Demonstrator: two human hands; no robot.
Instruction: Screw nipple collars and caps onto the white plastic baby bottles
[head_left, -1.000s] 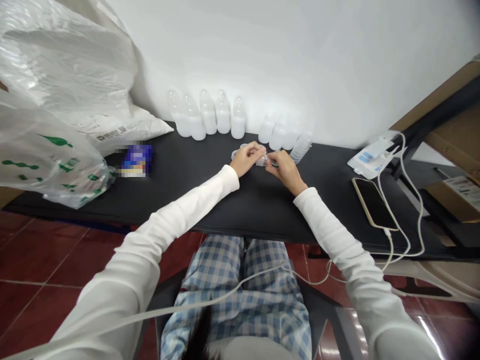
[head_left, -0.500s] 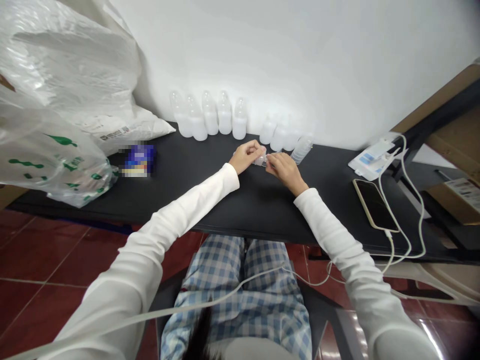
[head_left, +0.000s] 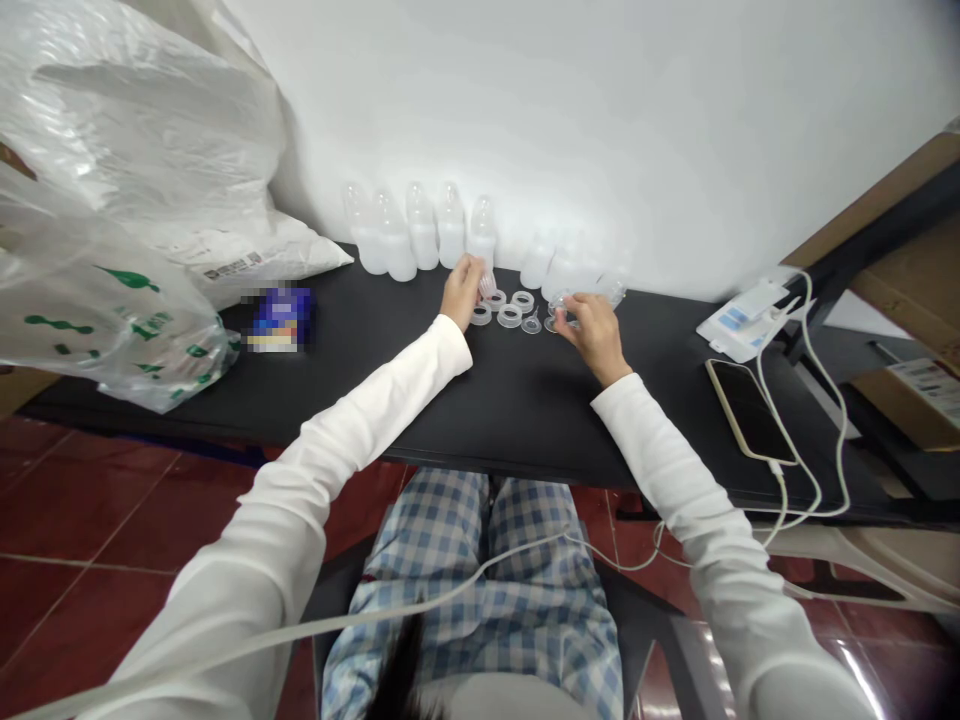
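Note:
My left hand is closed round a clear ribbed screw ring, just in front of a capped white baby bottle. Several loose clear rings lie flat on the black table to the right of it. Beside them sits a small clear bottle nipple. To the right, my right hand pinches a small clear piece, seemingly another nipple, low over the table; its fingers partly cover it. More clear pieces lie around those fingertips.
Several capped bottles stand along the wall at left, and white uncapped bottles at right. A blue box and plastic bags are far left. A phone, cables and a white device lie at right.
My hands, close together over a clear piece before, have moved apart. The left went back and left to the screw ring; the right shifted slightly right. The loose rings and nipple now show between them.

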